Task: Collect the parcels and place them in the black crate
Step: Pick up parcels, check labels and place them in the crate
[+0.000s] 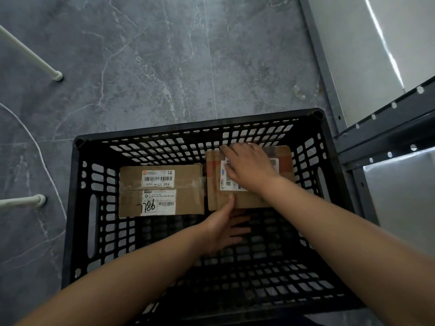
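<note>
Left hand [221,229] is low in the black crate [80,208], fingers spread and slipped under the near edge of the right-hand parcel [259,198], thumb [229,203] pressed up against that near face. It's cradling, not clamping. How far the fingers reach underneath, I can't tell.

Starting at the left: one parcel [161,190] lies flat on the crate floor, left of centre and toward the far wall, labels up, long axis left to right, nobody touching it. Just beside it, to the right, is the parcel being handled, sitting a touch higher, long axis near to far, its far end close to the far wall.

And on top of it, the right hand [249,167], palm down, fingers flat and open across the shipping label [226,177], pinning the box from above. So it's sandwiched: right hand over, left hand under the near edge.

Everything now turns on that near edge. The parcel lies straight ahead of the left hand, toward the far wall, and the left fingers look to have to slide back toward the near side before it can rest flat. The near half of the crate floor is bare, with room for more. Off to the right stands a grey metal shelf frame [386,128].
</note>
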Tool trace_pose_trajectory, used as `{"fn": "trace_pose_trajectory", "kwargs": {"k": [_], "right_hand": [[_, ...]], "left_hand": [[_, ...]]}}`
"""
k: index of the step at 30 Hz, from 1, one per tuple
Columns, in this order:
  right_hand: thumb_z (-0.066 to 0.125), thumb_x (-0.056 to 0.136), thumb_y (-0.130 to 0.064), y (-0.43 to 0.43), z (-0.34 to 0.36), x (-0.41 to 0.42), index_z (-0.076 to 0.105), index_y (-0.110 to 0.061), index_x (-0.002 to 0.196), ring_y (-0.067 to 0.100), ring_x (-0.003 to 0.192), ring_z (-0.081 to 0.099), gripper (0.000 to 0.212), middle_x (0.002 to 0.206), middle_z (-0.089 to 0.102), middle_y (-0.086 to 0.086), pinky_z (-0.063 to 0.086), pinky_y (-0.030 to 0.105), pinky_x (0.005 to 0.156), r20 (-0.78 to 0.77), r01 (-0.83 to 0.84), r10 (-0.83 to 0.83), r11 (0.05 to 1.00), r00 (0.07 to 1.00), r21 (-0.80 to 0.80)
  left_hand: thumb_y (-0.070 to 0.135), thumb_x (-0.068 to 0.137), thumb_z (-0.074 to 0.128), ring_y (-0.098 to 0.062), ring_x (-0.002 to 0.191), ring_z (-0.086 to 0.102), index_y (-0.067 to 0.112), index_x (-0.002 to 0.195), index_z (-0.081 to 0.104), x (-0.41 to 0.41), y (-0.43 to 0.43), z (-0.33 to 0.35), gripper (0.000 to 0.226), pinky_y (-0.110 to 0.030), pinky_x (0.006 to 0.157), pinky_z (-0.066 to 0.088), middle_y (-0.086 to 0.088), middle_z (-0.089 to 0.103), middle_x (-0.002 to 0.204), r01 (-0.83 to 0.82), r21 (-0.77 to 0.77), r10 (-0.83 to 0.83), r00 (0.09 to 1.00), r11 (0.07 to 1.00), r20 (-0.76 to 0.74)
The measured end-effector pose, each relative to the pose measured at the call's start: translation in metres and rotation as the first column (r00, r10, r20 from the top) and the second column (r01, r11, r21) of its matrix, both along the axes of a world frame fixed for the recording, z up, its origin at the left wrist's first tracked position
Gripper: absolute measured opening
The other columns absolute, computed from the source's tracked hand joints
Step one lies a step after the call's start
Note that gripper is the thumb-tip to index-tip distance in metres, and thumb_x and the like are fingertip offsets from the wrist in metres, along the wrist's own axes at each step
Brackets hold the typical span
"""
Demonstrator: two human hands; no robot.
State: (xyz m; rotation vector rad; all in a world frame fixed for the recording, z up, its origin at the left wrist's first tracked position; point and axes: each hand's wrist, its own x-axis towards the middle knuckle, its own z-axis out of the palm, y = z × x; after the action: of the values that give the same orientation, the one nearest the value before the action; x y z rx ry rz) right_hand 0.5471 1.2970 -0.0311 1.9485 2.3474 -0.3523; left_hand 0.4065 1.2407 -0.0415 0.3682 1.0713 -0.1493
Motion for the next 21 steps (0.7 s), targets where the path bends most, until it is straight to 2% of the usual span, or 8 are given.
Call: {"fn": "trace_pose_trajectory", "kwargs": {"k": [2, 5, 6, 8, 11, 14, 18, 21], "right_hand": [[0.044, 0.092, -0.035, -0.015, 0.0, 0.001, 0.027, -0.016, 0.145, 0.03, 0.134, 0.032, 0.059, 0.144, 0.037, 0.013, 0.018, 0.044, 0.114, -0.061, 0.04, -0.038, 0.998, 0.997, 0.046], [0.051, 0.081, -0.056, -0.036, 0.002, 0.007, 0.007, -0.029, 0.148, 0.026, 0.145, -0.01, 0.085, 0.158, -0.002, 0.006, -0.011, 0.047, 0.114, -0.193, 0.022, -0.048, 0.991, 0.98, -0.132], [0.054, 0.076, -0.062, -0.042, 0.002, 0.009, 0.0, -0.034, 0.148, 0.023, 0.142, -0.022, 0.094, 0.157, -0.015, 0.002, -0.017, 0.049, 0.111, -0.195, -0.025, -0.015, 0.979, 0.981, -0.201], [0.064, 0.07, -0.058, -0.05, 0.002, 0.011, -0.012, -0.039, 0.145, 0.024, 0.134, -0.038, 0.108, 0.151, -0.034, -0.002, -0.022, 0.055, 0.106, -0.113, -0.111, 0.08, 0.948, 0.99, -0.299], [0.072, 0.074, -0.035, -0.046, 0.005, 0.018, -0.023, -0.042, 0.141, 0.027, 0.128, -0.044, 0.117, 0.142, -0.046, -0.001, -0.016, 0.06, 0.107, 0.019, -0.144, 0.162, 0.916, 0.987, -0.374], [0.072, 0.076, -0.032, -0.036, 0.01, 0.025, -0.023, -0.041, 0.141, 0.025, 0.128, -0.041, 0.116, 0.139, -0.047, -0.002, -0.014, 0.058, 0.108, 0.035, -0.179, 0.209, 0.902, 0.977, -0.393], [0.072, 0.076, -0.032, -0.036, 0.012, 0.029, -0.027, -0.044, 0.139, 0.025, 0.13, -0.04, 0.118, 0.14, -0.046, -0.003, -0.017, 0.054, 0.105, 0.023, -0.198, 0.226, 0.892, 0.974, -0.407], [0.07, 0.077, -0.031, -0.041, 0.007, 0.027, -0.031, -0.045, 0.134, 0.027, 0.129, -0.043, 0.118, 0.139, -0.048, -0.003, -0.018, 0.055, 0.105, 0.018, -0.196, 0.22, 0.901, 0.975, -0.387]], "left_hand": [[0.065, 0.09, 0.032, -0.023, 0.127, 0.047, 0.025, 0.145, 0.033, -0.01, 0.005, -0.001, 0.068, -0.042, 0.11, 0.027, -0.003, 0.042, 0.148, 0.07, 0.036, -0.07, 0.998, 0.997, 0.0], [0.056, 0.079, 0.054, -0.02, 0.117, 0.052, 0.024, 0.141, 0.04, -0.039, 0.01, 0.003, 0.071, -0.038, 0.111, 0.031, -0.004, 0.052, 0.136, 0.128, 0.06, -0.124, 0.99, 0.99, -0.069], [0.053, 0.073, 0.059, -0.02, 0.115, 0.054, 0.022, 0.139, 0.043, -0.052, 0.012, 0.005, 0.075, -0.038, 0.11, 0.033, -0.005, 0.054, 0.133, 0.102, 0.057, -0.095, 0.99, 0.993, -0.101], [0.047, 0.07, 0.063, -0.023, 0.111, 0.057, 0.019, 0.134, 0.046, -0.074, 0.013, 0.007, 0.071, -0.039, 0.105, 0.037, -0.01, 0.057, 0.129, -0.041, 0.063, 0.05, 0.988, 0.997, -0.143], [0.036, 0.087, 0.058, -0.027, 0.104, 0.061, 0.022, 0.127, 0.042, -0.09, 0.02, 0.009, 0.045, -0.04, 0.098, 0.043, -0.015, 0.061, 0.116, -0.359, 0.106, 0.372, 0.917, 0.927, -0.148], [0.03, 0.098, 0.047, -0.029, 0.105, 0.061, 0.023, 0.123, 0.042, -0.081, 0.031, 0.01, 0.027, -0.04, 0.096, 0.044, -0.017, 0.063, 0.111, -0.529, 0.135, 0.543, 0.832, 0.838, -0.114], [0.026, 0.102, 0.04, -0.033, 0.124, 0.052, 0.02, 0.132, 0.04, -0.065, 0.036, 0.009, 0.031, -0.041, 0.098, 0.039, -0.02, 0.056, 0.13, -0.533, 0.143, 0.551, 0.82, 0.834, -0.158], [0.026, 0.102, 0.037, -0.034, 0.127, 0.049, 0.02, 0.139, 0.036, -0.069, 0.031, 0.006, 0.037, -0.041, 0.101, 0.038, -0.019, 0.052, 0.136, -0.49, 0.196, 0.521, 0.839, 0.849, -0.16]]}}
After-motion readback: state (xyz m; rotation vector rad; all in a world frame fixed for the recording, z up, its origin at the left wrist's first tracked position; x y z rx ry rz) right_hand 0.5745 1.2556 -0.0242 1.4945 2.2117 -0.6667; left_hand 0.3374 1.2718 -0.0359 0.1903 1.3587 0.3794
